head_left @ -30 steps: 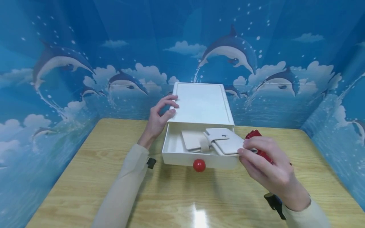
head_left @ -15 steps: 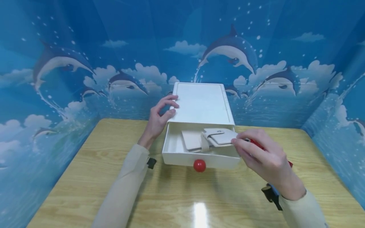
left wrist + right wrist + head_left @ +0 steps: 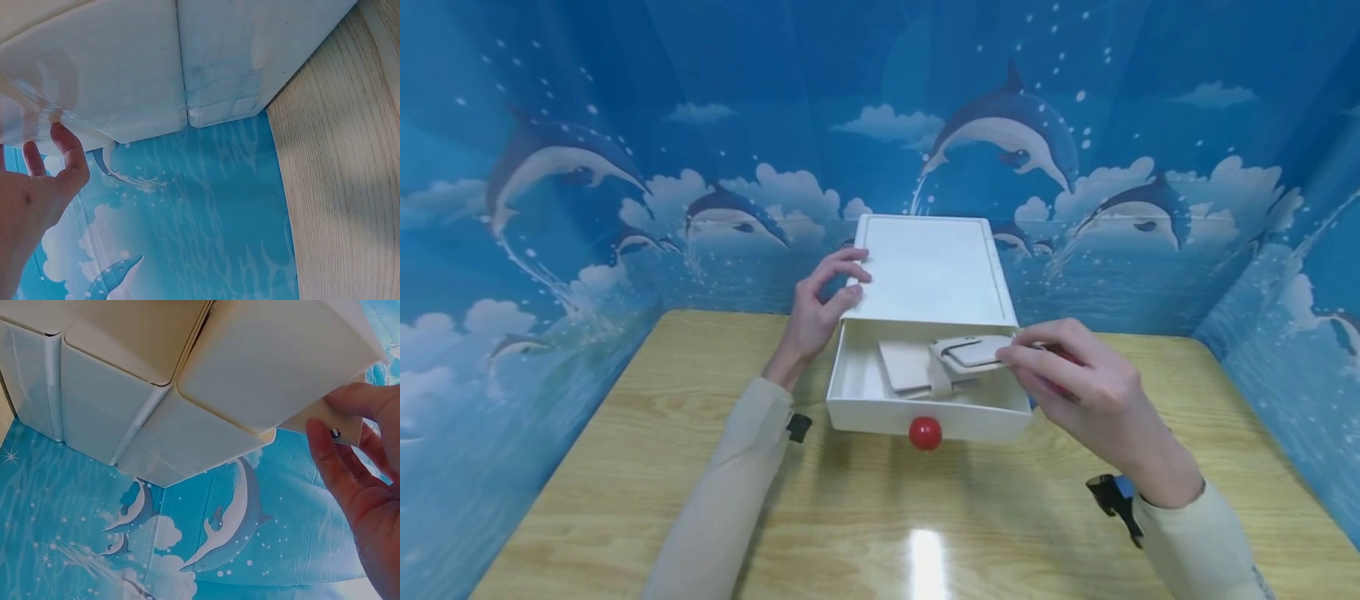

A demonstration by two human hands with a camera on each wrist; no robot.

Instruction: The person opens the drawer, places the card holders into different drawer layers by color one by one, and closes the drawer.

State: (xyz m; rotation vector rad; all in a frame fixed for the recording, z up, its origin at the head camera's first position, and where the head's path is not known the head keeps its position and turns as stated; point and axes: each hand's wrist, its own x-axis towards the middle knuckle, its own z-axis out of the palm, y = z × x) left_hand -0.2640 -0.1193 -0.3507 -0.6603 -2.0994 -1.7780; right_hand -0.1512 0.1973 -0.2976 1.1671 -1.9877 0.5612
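A white drawer box stands at the back of the table, its top drawer pulled out by a red ball knob. My left hand rests on the box's left edge, fingertips on the top and side. In the left wrist view, the left hand touches the box's side wall. My right hand pinches an off-white wallet by its right end, tilted over the drawer's right side. A metal snap shows by the right fingers. Another cream wallet lies in the drawer.
A wood-grain table spreads in front and to both sides. Blue dolphin-print sheeting walls the back and sides. Something red shows partly behind the right hand.
My right hand has moved left and away from me, carrying the off-white wallet further in over the drawer and tilting it flatter to the view. The left hand has stayed put.
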